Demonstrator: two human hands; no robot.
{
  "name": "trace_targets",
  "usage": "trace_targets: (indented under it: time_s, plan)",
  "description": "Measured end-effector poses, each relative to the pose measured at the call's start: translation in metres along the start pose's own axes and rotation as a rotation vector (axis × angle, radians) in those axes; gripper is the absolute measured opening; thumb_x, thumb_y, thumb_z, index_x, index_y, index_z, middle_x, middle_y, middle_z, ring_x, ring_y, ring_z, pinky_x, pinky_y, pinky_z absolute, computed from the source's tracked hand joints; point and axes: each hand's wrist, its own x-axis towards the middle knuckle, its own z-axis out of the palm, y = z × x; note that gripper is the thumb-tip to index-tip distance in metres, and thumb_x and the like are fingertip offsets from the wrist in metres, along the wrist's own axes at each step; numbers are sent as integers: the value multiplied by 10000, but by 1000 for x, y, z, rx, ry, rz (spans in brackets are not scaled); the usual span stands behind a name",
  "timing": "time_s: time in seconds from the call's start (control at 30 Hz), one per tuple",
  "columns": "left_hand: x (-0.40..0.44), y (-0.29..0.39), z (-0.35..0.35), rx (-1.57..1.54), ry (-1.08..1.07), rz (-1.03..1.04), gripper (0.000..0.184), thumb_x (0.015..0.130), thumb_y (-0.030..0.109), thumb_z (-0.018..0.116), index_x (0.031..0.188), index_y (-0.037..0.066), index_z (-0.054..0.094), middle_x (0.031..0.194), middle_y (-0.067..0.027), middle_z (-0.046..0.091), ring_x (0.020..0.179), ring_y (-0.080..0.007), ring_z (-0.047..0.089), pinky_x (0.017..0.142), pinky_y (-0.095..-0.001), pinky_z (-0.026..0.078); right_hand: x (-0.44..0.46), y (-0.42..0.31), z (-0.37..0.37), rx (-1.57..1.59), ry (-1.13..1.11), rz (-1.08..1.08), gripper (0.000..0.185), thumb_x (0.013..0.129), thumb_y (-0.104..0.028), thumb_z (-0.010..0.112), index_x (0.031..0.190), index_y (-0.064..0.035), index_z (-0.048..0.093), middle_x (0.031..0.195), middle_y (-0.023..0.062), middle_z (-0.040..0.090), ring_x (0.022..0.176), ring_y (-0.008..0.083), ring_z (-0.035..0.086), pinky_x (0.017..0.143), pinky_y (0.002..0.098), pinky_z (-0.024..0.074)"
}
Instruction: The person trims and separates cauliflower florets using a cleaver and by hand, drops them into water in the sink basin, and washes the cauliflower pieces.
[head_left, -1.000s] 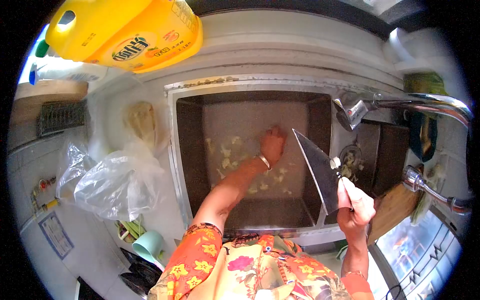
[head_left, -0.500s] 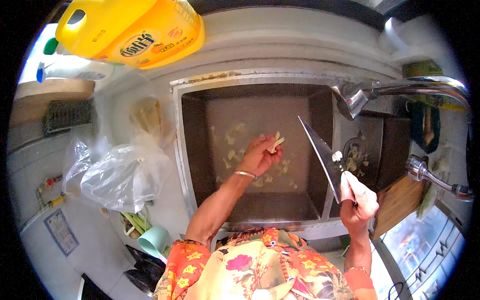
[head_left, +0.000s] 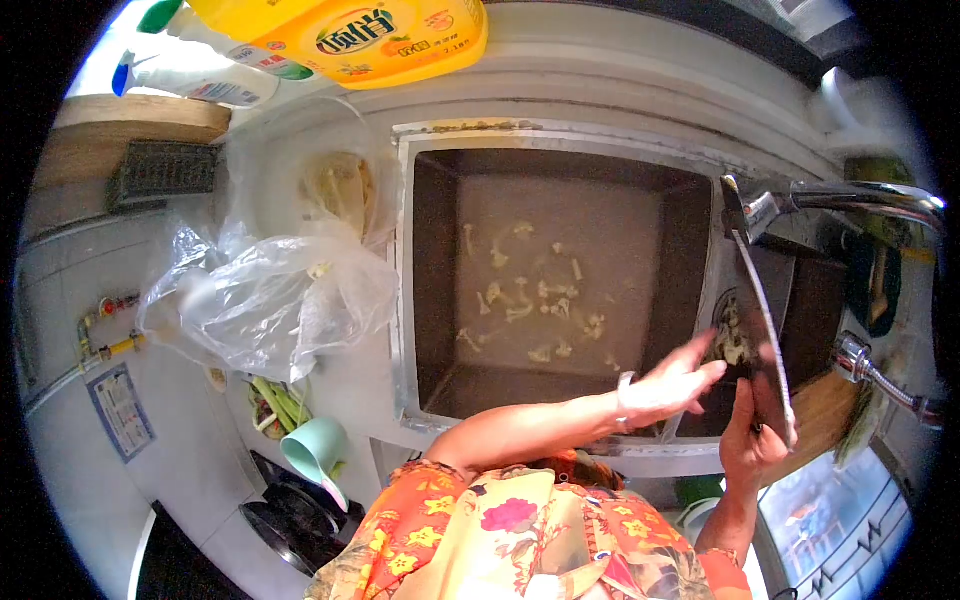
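My right hand (head_left: 752,445) grips a wide-bladed knife (head_left: 765,340), which stands nearly upright with its edge seen almost side-on, over the small basin. Close to the blade's left side is my left hand (head_left: 675,385), blurred, fingers apart and nothing visible between them. Pale vegetable scraps (head_left: 733,340) lie around the small basin's drain, just above the left fingertips. In the large sink (head_left: 560,215), several small cauliflower florets (head_left: 520,300) are scattered over the bottom.
A chrome faucet (head_left: 860,197) crosses at upper right, above a spray head (head_left: 853,358). Clear plastic bags (head_left: 290,300) lie left of the sink. A yellow detergent bottle (head_left: 400,45) stands at the back. Near the lower left are a mint-green cup (head_left: 315,448) and green stalks (head_left: 280,405).
My left hand has left the large sink and moved right to the knife; the pale piece it held no longer shows. The knife has turned more upright, and the view has shifted.
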Motion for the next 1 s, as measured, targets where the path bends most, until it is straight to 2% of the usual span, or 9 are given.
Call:
trace_targets:
  time_s: [0.13, 0.2, 0.27, 0.37, 0.47, 0.53, 0.7, 0.87, 1.0]
  plan:
    - [-26, 3, -96, 876, 419, 221, 658, 859, 294, 571, 1391, 9, 308, 1368, -257, 387, 1244, -365, 400, 1037, -446, 329, 1, -2, 3, 5, -102, -2, 194, 809, 25, 654, 1002, 38, 665, 887, 160, 693, 764, 253, 683, 712, 305, 514]
    - [-36, -33, -180, 1577, 931, 415, 700, 851, 347, 607, 1372, -14, 311, 1407, -258, 321, 1301, -437, 292, 1063, -532, 254, 3, -3, 6, 15, -130, -14, 226, 797, 43, 647, 1023, 34, 655, 896, 159, 693, 784, 254, 690, 731, 313, 519]
    - [-49, 23, -198, 1380, 1096, -144, 824, 845, 430, 600, 1430, 2, 208, 1435, -281, 267, 1292, -485, 274, 1061, -535, 250, 1, -3, 12, 64, -174, -42, 236, 784, 74, 633, 1017, 38, 651, 897, 159, 694, 779, 255, 693, 730, 310, 524]
    - [-45, 20, -237, 1349, 1097, -178, 936, 811, 468, 641, 1458, 27, 129, 1438, -309, 241, 1286, -501, 269, 1057, -542, 247, -1, -1, 22, 104, -179, -59, 246, 770, 102, 627, 1010, 51, 644, 867, 168, 688, 753, 256, 694, 702, 292, 523]
    - [-23, 23, -243, 1324, 1152, -196, 944, 784, 431, 692, 1457, 39, 158, 1434, -307, 250, 1289, -495, 270, 1060, -544, 237, 0, 1, 27, 103, -193, -81, 249, 763, 114, 633, 1005, 57, 642, 817, 178, 677, 705, 250, 688, 660, 277, 515]
    - [-8, 28, -244, 1293, 1162, -210, 936, 756, 393, 733, 1452, 68, 198, 1431, -300, 264, 1300, -485, 259, 1068, -543, 220, 3, 5, 34, 158, -121, -177, 352, 731, 117, 640, 1077, 56, 623, 589, 95, 515, 438, 191, 475, 435, 289, 374]
    - [27, 8, -244, 1500, 1272, -143, 752, 763, 290, 719, 1394, 126, 344, 1372, -269, 373, 1280, -461, 305, 1067, -535, 229, 3, 11, 35, 138, -144, -152, 358, 725, 120, 638, 1078, 60, 624, 591, 102, 523, 440, 201, 483, 440, 293, 390]
    - [32, -8, -275, 1359, 1036, 121, 434, 719, 36, 619, 1142, 81, 527, 1086, -241, 533, 1039, -433, 469, 920, -499, 361, 5, 17, 38, 149, -100, -170, 377, 710, 123, 623, 1083, 64, 623, 604, 117, 531, 457, 218, 508, 461, 296, 416]
    - [13, -20, -303, 1390, 828, 225, 394, 690, 6, 607, 1073, 70, 542, 1023, -226, 539, 988, -414, 478, 869, -484, 377, 4, 18, 36, 137, -131, -165, 366, 715, 123, 617, 1075, 63, 622, 588, 107, 509, 449, 218, 490, 453, 300, 404]
